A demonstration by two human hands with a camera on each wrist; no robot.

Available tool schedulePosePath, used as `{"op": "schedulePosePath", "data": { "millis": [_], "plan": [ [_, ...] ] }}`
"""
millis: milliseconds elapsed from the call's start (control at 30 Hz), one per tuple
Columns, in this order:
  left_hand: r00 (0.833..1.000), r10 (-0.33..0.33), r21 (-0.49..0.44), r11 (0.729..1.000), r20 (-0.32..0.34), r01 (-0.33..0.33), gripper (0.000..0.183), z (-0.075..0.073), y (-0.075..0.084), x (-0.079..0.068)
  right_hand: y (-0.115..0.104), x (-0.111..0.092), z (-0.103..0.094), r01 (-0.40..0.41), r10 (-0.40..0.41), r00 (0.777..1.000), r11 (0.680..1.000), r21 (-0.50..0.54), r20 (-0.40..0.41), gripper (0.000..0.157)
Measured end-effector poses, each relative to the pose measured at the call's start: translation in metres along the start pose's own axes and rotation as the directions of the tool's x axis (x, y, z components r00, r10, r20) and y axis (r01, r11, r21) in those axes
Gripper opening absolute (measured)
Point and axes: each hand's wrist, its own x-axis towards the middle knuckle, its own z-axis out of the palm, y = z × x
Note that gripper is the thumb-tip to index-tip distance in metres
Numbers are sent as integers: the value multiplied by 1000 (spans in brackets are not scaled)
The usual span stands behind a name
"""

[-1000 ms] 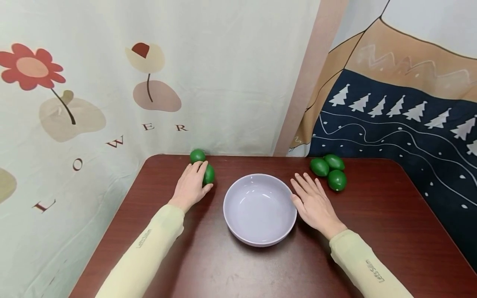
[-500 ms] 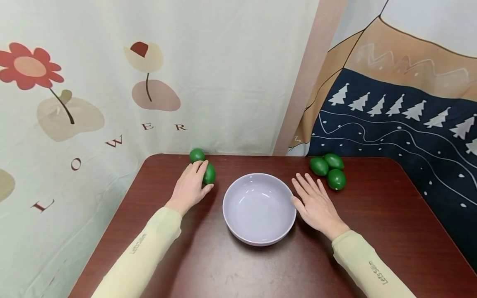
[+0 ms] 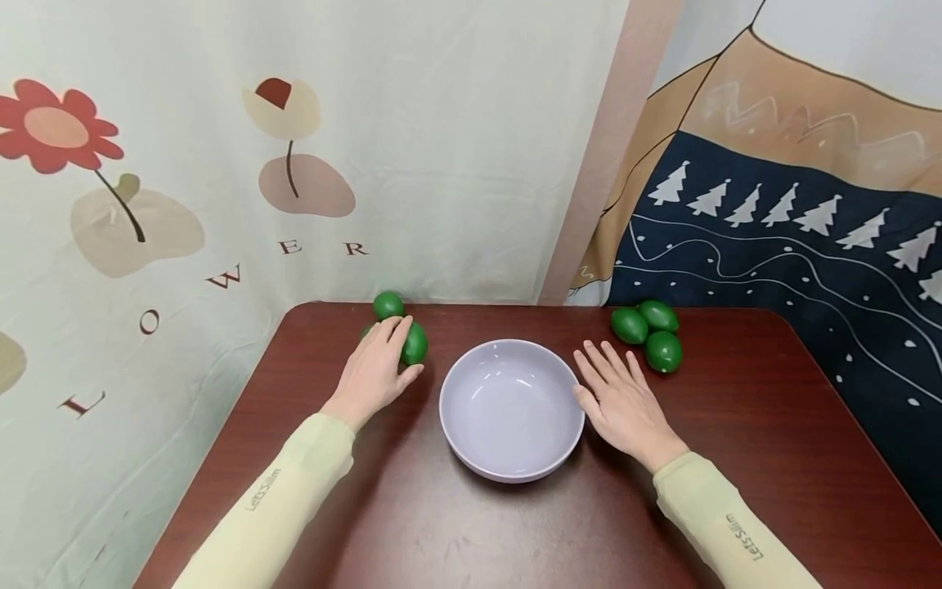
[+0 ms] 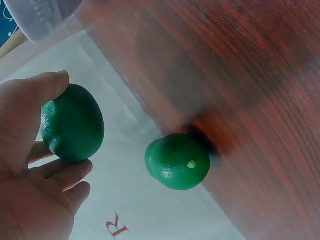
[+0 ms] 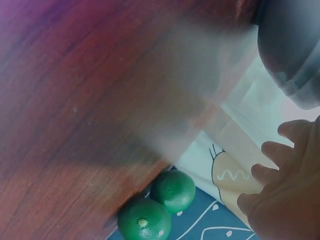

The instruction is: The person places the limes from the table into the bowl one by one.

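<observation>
My left hand [image 3: 374, 372] grips a green lime [image 4: 75, 122] between thumb and fingers, left of a pale lilac bowl [image 3: 513, 413]. In the left wrist view, this lime looks apart from two overlapping limes [image 4: 181, 162] on the tabletop. The head view shows one lime [image 3: 388, 305] at the far edge beyond that hand; just a sliver of another peeks out behind the knuckles. Beside the bowl's right rim lies my right hand [image 3: 625, 405], fingers extended and holding nothing. Its thumb is at the rim; whether it touches cannot be told.
Three more limes [image 3: 664, 352] sit close together at the back right, beyond my right hand. The dark red wooden table [image 3: 456, 540] ends at a printed curtain [image 3: 456, 164], which hangs along its back edge. Inside the bowl only its glossy bottom shows.
My left hand and its lime have shifted very slightly to the right, and a bit of another lime now shows behind the hand. The right hand stays by the bowl.
</observation>
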Motion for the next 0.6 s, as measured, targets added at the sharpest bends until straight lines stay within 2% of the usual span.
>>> {"op": "schedulePosePath", "data": {
  "millis": [600],
  "plan": [
    [1000, 11, -19, 1000, -12, -11, 81, -4, 12, -3, -1, 0, 1, 8, -8, 1000, 999, -39, -21, 62]
  ]
}}
